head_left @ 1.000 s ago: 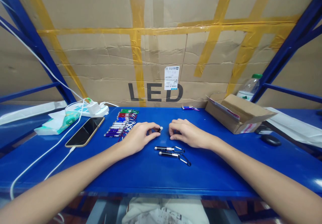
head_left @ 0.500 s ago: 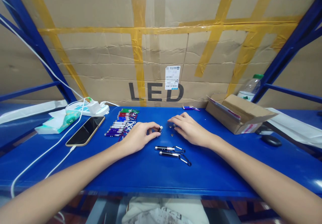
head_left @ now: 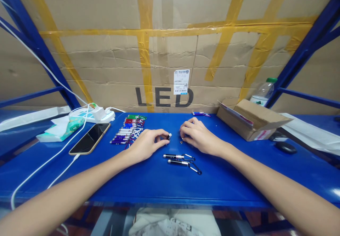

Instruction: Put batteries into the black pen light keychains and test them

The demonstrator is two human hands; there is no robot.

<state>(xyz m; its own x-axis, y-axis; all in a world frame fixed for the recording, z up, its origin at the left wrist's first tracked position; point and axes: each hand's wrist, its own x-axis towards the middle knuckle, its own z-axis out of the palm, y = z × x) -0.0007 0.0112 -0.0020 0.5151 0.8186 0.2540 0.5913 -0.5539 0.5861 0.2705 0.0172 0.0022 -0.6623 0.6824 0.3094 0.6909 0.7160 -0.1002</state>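
My left hand (head_left: 146, 143) is closed, thumb against fingertips, on a black penlight (head_left: 168, 137); only its silvery end shows and the hand hides the rest. Across a small gap, my right hand (head_left: 198, 135) rests on the blue table with its fingers curled down together. Whatever lies under those fingertips is hidden. Just below them is a tiny round dark metallic piece (head_left: 181, 142), perhaps a button cell. Closer to me lie two more black penlights, an upper penlight (head_left: 174, 156) and a lower penlight (head_left: 178, 162), each with a carabiner clip.
Left of my hands lies a row of coloured penlights (head_left: 124, 133), then a phone (head_left: 90, 139), a tissue pack (head_left: 62, 128) and a power strip (head_left: 106, 116). A blue penlight (head_left: 198, 113) is at the back. An open cardboard box (head_left: 236, 126) and a black mouse (head_left: 285, 147) sit right.
My right hand has shifted slightly right and its fingers have curled in, covering small dark pieces that showed beside its fingertips. My left hand has stayed in place with the penlight.
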